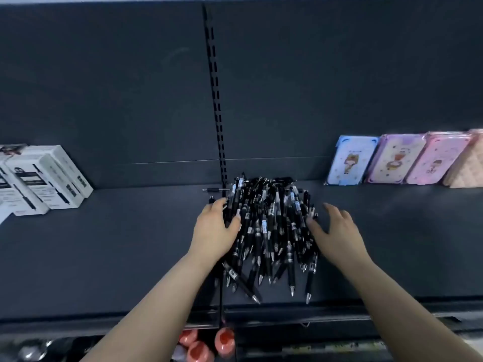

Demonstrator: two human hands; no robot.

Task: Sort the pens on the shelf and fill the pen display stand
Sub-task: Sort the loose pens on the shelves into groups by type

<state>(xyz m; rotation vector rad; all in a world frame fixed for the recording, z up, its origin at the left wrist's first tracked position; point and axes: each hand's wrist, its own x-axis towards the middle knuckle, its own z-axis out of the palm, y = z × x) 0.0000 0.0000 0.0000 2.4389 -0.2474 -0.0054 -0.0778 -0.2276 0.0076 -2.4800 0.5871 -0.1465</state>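
A loose pile of several black pens (pixel 271 231) lies on the dark shelf (pixel 104 257), tips mostly pointing toward the front edge. My left hand (pixel 214 231) rests against the pile's left side, its fingers curled around a few pens. On the pile's right side my right hand (pixel 337 231) presses in with fingers spread. One stray pen (pixel 215 190) lies apart at the back, by the upright rail. No pen display stand is in view.
White boxes (pixel 44 176) stand at the shelf's left. Pastel cases (pixel 402 160) with cartoon prints lean on the back panel at the right. A slotted upright rail (pixel 217 100) runs up the back. Round red items (pixel 206 346) sit on the shelf below.
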